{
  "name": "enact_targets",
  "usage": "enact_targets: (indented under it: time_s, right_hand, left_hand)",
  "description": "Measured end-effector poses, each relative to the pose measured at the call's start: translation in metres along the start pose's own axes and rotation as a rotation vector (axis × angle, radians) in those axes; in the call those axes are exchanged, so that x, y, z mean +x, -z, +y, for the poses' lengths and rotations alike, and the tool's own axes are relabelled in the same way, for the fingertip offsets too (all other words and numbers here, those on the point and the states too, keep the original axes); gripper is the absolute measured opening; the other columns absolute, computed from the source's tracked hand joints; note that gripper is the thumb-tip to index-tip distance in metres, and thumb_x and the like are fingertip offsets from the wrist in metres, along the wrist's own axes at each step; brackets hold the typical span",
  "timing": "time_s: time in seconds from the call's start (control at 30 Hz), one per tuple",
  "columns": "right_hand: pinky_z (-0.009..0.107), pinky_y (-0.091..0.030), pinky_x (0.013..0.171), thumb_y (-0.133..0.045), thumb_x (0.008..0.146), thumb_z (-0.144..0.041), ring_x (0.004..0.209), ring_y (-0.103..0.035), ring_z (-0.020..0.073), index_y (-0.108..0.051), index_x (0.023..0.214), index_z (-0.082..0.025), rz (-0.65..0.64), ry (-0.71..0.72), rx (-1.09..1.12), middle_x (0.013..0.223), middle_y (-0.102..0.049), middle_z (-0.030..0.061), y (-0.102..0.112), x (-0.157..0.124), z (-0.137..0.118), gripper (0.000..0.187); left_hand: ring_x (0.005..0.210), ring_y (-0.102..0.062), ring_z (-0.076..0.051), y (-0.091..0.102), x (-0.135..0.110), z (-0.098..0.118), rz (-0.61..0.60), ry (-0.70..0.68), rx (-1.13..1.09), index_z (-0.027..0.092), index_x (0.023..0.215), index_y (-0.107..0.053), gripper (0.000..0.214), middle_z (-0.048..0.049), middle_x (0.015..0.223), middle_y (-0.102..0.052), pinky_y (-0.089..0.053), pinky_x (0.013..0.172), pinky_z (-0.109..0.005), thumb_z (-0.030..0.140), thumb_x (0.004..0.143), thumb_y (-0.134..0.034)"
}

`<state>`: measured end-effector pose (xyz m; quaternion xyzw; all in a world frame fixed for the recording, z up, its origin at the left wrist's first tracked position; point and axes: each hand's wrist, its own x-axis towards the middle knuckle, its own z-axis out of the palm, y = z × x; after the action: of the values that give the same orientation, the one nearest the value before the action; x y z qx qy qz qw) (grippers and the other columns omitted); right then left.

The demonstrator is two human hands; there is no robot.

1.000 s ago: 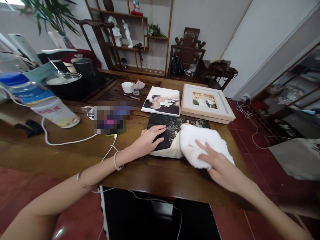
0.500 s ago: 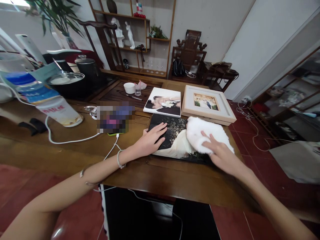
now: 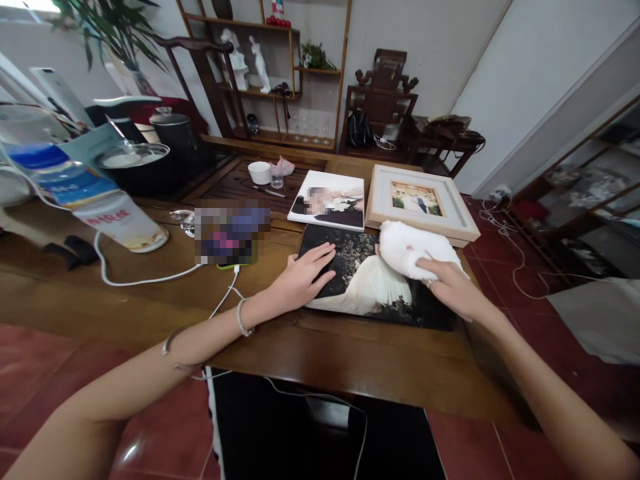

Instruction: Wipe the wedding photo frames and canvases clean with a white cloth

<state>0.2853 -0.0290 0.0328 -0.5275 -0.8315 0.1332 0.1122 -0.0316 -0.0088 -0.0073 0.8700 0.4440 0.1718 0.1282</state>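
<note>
A dark photo panel [image 3: 367, 283] showing a white dress lies flat near the front edge of the wooden table [image 3: 320, 353]. My left hand [image 3: 303, 277] lies open and flat on the panel's left edge, holding it down. My right hand [image 3: 453, 288] presses a bunched white cloth [image 3: 410, 248] onto the panel's far right corner, fingers curled over the cloth.
Behind the panel lie a frameless photo print [image 3: 330, 199] and a light wooden picture frame [image 3: 423, 202]. A phone on a white cable [image 3: 150, 277] sits to the left, with a white-and-blue canister [image 3: 100, 203], a pot [image 3: 177, 137], and a small bowl [image 3: 260, 172] beyond.
My right hand slid the white cloth from the panel's near right side up to its far right corner, uncovering the white dress picture. My left hand stayed in place.
</note>
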Motion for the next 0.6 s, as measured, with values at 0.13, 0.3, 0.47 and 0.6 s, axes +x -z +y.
enact_targets:
  time_s: [0.13, 0.3, 0.47, 0.6]
  right_hand:
    - [0.057, -0.034, 0.102, -0.036, 0.064, -0.002, 0.136, -0.023, 0.0322, -0.058, 0.104, -0.016, 0.032, 0.002, -0.063, 0.143, -0.041, 0.0134, -0.012, 0.0, -0.021, 0.047]
    - [0.058, -0.021, 0.11, -0.036, 0.054, 0.002, 0.14, -0.007, 0.0273, -0.06, 0.093, -0.017, -0.106, 0.229, -0.075, 0.149, -0.03, 0.0068, -0.026, -0.045, -0.092, 0.05]
    - [0.054, -0.025, 0.11, -0.038, 0.053, 0.001, 0.138, -0.018, 0.028, -0.062, 0.093, -0.017, -0.149, 0.26, -0.033, 0.149, -0.03, 0.0085, -0.024, -0.048, -0.1, 0.049]
    - [0.056, -0.033, 0.105, -0.038, 0.061, -0.001, 0.134, -0.03, 0.0312, -0.059, 0.103, -0.015, -0.005, 0.113, -0.063, 0.143, -0.04, 0.0141, -0.016, -0.003, -0.058, 0.05]
  left_hand:
    - [0.134, -0.035, -0.022, -0.002, 0.0, -0.001, 0.03, 0.015, -0.033, 0.019, 0.137, -0.039, 0.042, -0.0102, 0.146, -0.038, -0.037, 0.1, -0.045, 0.027, 0.097, -0.032]
    - [0.135, -0.034, -0.022, -0.004, 0.001, -0.003, 0.021, 0.006, -0.028, 0.018, 0.137, -0.039, 0.042, -0.0101, 0.146, -0.037, -0.038, 0.099, -0.044, 0.025, 0.096, -0.033]
    - [0.136, -0.032, -0.022, -0.003, 0.001, -0.003, 0.002, -0.006, -0.001, 0.017, 0.137, -0.039, 0.042, -0.0096, 0.147, -0.037, -0.04, 0.098, -0.044, 0.025, 0.097, -0.032]
    - [0.137, -0.031, -0.023, 0.001, 0.002, -0.001, -0.037, -0.007, 0.011, 0.015, 0.137, -0.039, 0.042, -0.0105, 0.147, -0.036, -0.04, 0.098, -0.046, 0.023, 0.096, -0.032]
